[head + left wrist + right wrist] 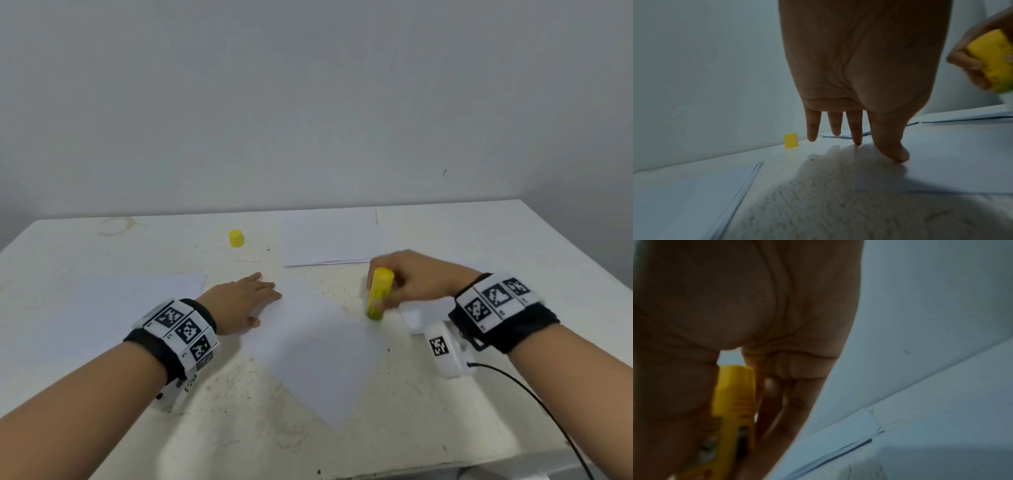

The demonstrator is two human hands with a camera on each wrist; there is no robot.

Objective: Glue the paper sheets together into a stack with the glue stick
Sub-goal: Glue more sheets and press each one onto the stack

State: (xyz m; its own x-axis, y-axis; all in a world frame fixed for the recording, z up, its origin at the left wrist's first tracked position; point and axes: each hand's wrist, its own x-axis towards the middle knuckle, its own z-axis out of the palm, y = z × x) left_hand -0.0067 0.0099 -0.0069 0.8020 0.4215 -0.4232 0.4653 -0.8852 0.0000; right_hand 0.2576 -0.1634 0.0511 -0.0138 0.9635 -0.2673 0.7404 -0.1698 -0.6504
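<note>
Right hand [409, 279] first: fingers [774, 387] and thumb curl tight around the yellow plastic glue stick [376, 294], which stands nearly upright, tip down at the right-hand corner of the white paper sheet [318, 356] lying cornerwise in the middle. Whether the tip sits on paper or on bare table is too blurred to call. Over on the left hand [245, 301], fingers [856, 129] are straight and spread, the thumb [894, 146] and a fingertip pressing flat on that sheet's far-left corner. Outward now: the small yellow cap [236, 238] stands well apart at the back. A white paper stack [329, 238] lies behind the hands, another white paper pile [102, 308] lies to the left, its edge near the left wrist. The speckled white table [342, 455] shows bare room in front of the sheet.
</note>
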